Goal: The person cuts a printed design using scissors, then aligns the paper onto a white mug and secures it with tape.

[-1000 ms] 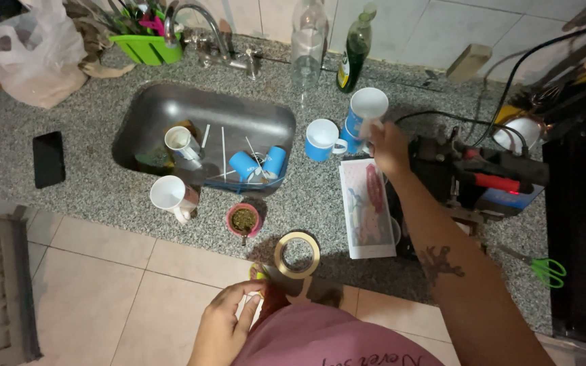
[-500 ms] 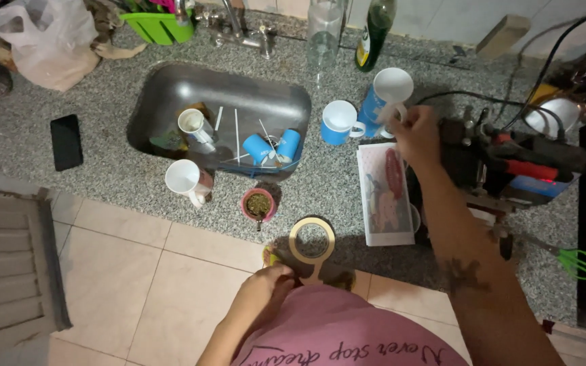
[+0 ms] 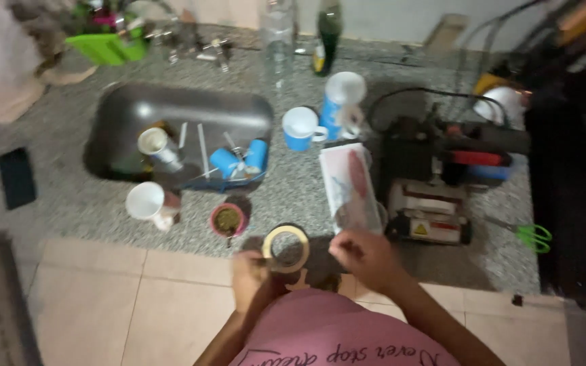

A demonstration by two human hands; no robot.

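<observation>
Tan paper tape roll (image 3: 286,247) pinched in left hand (image 3: 252,276); right hand (image 3: 364,256), fingers curled loosely, seems reaching for its loose end over speckled table (image 3: 293,196)

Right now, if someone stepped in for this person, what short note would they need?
Left hand: holds the roll of tape at the counter edge.
Right hand: just beside the roll, fingers curled; whether it touches the tape is too blurred to tell.
Nearby: white tray and a small pink cup on the counter; blue mug behind; cups lie in the sink.
Done: roll is in hand.
Left: no tape strip visibly pulled off yet.
</observation>
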